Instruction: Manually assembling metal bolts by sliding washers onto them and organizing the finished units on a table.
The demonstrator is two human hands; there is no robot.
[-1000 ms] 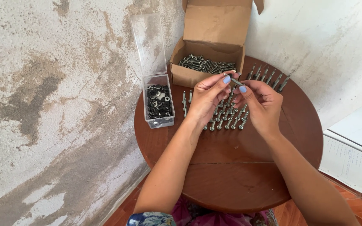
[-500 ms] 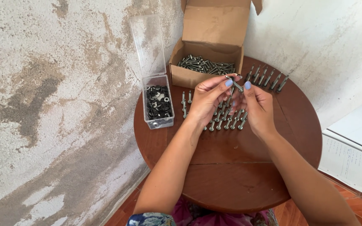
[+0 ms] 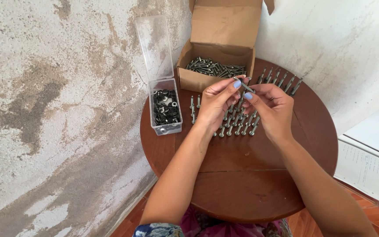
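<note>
Both hands have drifted slightly left since a second ago — hardly any change otherwise. The left hand (image 3: pixel 218 103) and right hand (image 3: pixel 272 107) pinch one bolt (image 3: pixel 244 85) between fingertips, just above the rows of bolts (image 3: pixel 237 125) on the round table (image 3: pixel 242 184). It's slim, grey metal, tilted — in front of the cardboard box (image 3: pixel 218 66).

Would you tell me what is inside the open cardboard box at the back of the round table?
The cardboard box holds a loose heap of grey metal bolts. Its front wall hides the lower part of the heap and the box bottom.
</note>
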